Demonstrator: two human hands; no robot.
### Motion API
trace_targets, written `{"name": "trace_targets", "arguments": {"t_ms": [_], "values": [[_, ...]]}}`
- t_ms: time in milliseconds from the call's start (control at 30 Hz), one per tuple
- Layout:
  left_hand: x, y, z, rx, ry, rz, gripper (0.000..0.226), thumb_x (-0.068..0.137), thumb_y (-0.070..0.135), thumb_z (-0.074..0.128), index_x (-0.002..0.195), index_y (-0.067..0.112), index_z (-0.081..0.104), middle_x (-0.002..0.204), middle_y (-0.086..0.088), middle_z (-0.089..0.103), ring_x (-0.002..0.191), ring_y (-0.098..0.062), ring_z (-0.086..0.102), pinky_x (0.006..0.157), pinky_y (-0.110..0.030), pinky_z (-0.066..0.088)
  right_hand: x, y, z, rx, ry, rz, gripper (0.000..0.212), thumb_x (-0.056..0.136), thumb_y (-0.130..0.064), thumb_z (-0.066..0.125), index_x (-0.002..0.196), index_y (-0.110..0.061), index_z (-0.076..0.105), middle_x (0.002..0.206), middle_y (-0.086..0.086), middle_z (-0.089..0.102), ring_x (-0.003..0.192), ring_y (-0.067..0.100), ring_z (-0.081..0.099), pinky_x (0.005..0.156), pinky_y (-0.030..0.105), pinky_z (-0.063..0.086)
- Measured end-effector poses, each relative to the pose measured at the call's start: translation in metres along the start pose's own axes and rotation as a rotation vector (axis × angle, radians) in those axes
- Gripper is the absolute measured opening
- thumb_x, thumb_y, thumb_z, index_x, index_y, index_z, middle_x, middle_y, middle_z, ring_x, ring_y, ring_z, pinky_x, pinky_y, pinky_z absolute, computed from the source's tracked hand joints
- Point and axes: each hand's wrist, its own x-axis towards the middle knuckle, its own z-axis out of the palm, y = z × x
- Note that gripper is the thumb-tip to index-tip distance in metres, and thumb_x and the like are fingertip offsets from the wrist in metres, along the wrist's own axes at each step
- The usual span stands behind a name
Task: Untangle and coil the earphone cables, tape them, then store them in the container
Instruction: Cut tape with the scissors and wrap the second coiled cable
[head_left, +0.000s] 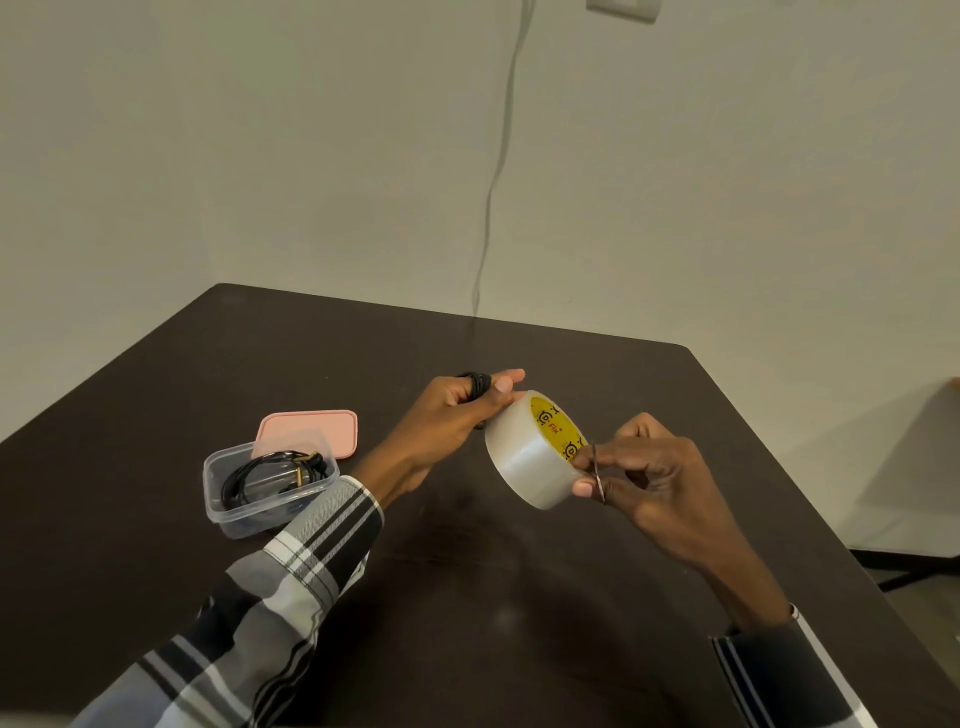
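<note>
1. Your left hand (457, 410) keeps the coiled black earphone cable (475, 385) looped on its fingers while its thumb steadies the roll of clear tape with the yellow core (535, 449), held above the dark desk (519, 597).
2. Your right hand (644, 470), nearer the roll's free face, pinches at its edge beside thin scissors (597, 473); the roll's axis points up and right.
3. The coil lies just left of and behind the roll.
4. Any loose tape end is hard to make out. The clear plastic container (270, 486) already holds one cable.
</note>
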Motion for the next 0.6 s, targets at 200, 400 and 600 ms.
{"name": "trace_targets", "arguments": {"t_ms": [200,400,600], "values": [[-0.0019,-0.0005,-0.0022,0.031,-0.013,0.005,0.033,0.095,0.038,0.054,0.118,0.02,0.07,0.124,0.015,0.067,0.111,0.005,0.061,0.08,-0.012,0.051,-0.0001,0.005,0.0017,-0.019,-0.006,-0.033,0.026,0.073,-0.027,0.084,0.099,-0.03,0.078,0.079,-0.014,0.072,0.08,0.007,0.052,0.061,0.015,0.042],[-0.0038,-0.0019,-0.0068,0.056,0.018,0.014,0.029,0.094,0.033,0.058,0.116,0.019,0.071,0.113,0.008,0.073,0.109,-0.004,0.065,0.097,-0.029,0.051,0.0006,0.0072,0.0022,-0.061,-0.013,0.006,0.028,0.074,-0.012,0.086,0.094,-0.031,0.08,0.081,-0.014,0.073,0.081,0.01,0.053,0.062,0.017,0.043],[-0.0071,0.0003,-0.0065,0.093,0.016,0.016,0.027,0.097,0.03,0.057,0.114,0.016,0.072,0.112,0.004,0.074,0.112,-0.013,0.065,0.105,-0.046,0.047,0.0007,0.0101,0.0083,-0.078,0.022,0.107,0.023,0.077,-0.013,0.084,0.089,-0.032,0.08,0.079,-0.007,0.07,0.082,0.014,0.053,0.063,0.023,0.042]]}}
